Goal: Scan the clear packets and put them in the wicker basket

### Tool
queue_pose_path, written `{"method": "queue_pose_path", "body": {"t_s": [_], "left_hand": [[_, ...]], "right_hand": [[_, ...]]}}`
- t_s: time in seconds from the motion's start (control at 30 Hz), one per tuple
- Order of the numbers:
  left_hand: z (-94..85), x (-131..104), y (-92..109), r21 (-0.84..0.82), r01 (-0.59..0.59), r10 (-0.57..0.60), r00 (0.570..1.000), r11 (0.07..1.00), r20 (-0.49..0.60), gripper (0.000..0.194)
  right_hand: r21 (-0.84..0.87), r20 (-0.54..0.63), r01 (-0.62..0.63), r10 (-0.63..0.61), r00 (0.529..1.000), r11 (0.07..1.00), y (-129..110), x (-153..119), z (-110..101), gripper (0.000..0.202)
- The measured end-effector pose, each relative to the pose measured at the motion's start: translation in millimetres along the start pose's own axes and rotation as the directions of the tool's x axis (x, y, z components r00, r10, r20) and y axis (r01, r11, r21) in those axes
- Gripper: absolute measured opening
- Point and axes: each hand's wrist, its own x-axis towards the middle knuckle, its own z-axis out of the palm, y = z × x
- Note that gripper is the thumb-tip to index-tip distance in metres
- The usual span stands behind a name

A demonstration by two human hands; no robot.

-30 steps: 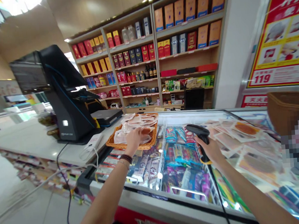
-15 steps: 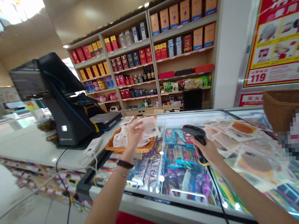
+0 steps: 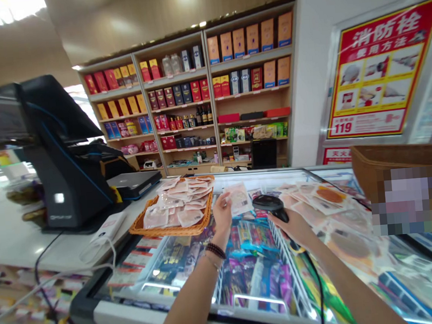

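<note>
My left hand (image 3: 223, 212) pinches the edge of a flat clear packet (image 3: 238, 199) with a printed label, held above the freezer's glass top. My right hand (image 3: 294, 228) is wrapped round the handle of a black barcode scanner (image 3: 270, 205), whose head points left towards the packet. A small gap lies between scanner and packet. Left of my left hand, an orange wicker basket (image 3: 172, 230) holds many similar packets (image 3: 183, 197). On the glass to the right of my right hand lies a spread pile of flat packets (image 3: 341, 232), some with orange round contents.
Beneath the glass of the chest freezer (image 3: 152, 307) are colourful wrapped ice creams. A black checkout terminal (image 3: 62, 164) and a flat black device (image 3: 133, 184) stand on the left counter. A brown basket (image 3: 365, 162) is at the right. The scanner's black cable (image 3: 317, 284) hangs down.
My left hand has lifted the packet from the basket and brought it right, near the scanner. The scanner now points more level, towards the packet. The view has turned right.
</note>
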Motion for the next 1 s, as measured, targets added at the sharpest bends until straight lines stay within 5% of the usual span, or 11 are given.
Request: {"method": "queue_pose_path", "body": {"t_s": [0.23, 0.8, 1.0], "left_hand": [[-6.0, -6.1, -33.1, -0.137, 0.124, -0.135, 0.988, 0.983, -0.070, 0.043], [-5.6, -9.2, -29.6, -0.210, 0.169, -0.190, 0.978, 0.963, -0.083, 0.048], [-4.6, -6.8, -27.1, -0.204, 0.216, -0.238, 0.967, 0.955, -0.094, 0.051]], "right_hand": [[-0.067, 0.053, -0.048, 0.051, 0.997, 0.997, 9.4, 1.4, 4.1, 0.040], [-0.102, 0.100, -0.050, 0.060, 0.993, 0.994, 1.9, -2.9, 5.5, 0.039], [0.029, 0.084, -0.052, 0.049, 0.995, 0.998, -0.4, -3.2, -7.3, 0.040]]}}
